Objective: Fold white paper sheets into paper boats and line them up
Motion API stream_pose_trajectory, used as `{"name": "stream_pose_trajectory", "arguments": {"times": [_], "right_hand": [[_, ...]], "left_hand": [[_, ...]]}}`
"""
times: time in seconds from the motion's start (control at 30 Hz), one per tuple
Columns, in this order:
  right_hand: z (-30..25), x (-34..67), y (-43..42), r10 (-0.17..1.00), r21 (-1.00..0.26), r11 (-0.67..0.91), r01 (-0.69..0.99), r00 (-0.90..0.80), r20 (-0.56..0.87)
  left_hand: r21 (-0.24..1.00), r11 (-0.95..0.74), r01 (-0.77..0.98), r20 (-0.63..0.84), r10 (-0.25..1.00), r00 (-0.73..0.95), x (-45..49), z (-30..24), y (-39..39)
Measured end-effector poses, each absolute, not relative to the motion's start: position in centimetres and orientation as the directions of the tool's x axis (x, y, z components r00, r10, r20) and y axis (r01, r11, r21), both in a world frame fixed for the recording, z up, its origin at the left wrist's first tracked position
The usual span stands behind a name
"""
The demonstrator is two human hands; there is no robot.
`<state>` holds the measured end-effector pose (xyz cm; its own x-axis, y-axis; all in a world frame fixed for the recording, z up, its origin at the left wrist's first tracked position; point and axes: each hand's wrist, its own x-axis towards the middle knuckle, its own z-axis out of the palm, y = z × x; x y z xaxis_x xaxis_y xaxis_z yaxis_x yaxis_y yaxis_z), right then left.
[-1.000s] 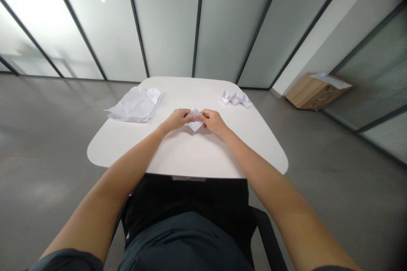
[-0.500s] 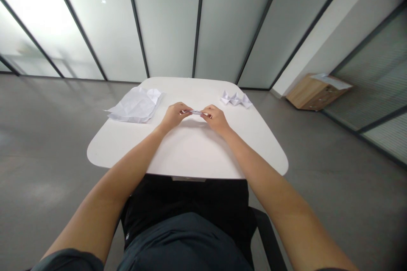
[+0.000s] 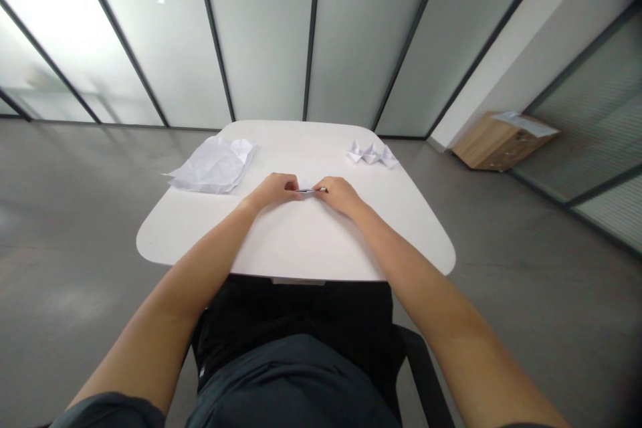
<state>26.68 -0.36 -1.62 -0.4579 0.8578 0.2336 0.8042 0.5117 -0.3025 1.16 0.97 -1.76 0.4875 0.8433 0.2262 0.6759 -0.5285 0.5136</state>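
A small folded white paper piece [image 3: 309,188] lies flat between my hands near the middle of the white table [image 3: 301,241]. My left hand [image 3: 275,190] pinches its left end with curled fingers. My right hand [image 3: 338,192] pinches its right end the same way. Both hands rest low on the tabletop. Only a thin edge of the paper shows between the fingertips.
A loose pile of crumpled white paper sheets [image 3: 213,166] lies at the table's far left. Folded white paper shapes [image 3: 372,155] sit in a row at the far right. A wooden box [image 3: 496,140] stands on the floor by the glass wall.
The paper piece lay open as a diamond a second ago. It was then lifted and flattened edge-on, and both hands have now come down closer to me onto the tabletop.
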Motion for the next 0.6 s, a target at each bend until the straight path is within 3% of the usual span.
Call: {"name": "stream_pose_trajectory", "arguments": {"times": [0.2, 0.33, 0.6], "right_hand": [[-1.8, 26.7, -0.1, 0.836, -0.362, 0.548, 0.754, -0.504, 0.216], [-2.2, 26.3, -0.1, 0.889, -0.437, 0.458, 0.774, -0.403, 0.218], [-2.2, 25.8, -0.4, 0.887, -0.385, 0.455, 0.803, -0.37, 0.276]], "left_hand": [[0.509, -0.544, 0.668, 0.271, 0.837, 0.475, 1.1, -1.5, 0.7], [0.56, -0.503, 0.658, 0.296, 0.864, 0.408, 1.6, -2.2, 0.8], [0.429, -0.542, 0.723, 0.349, 0.837, 0.421, 2.3, -2.6, 0.8]]}}
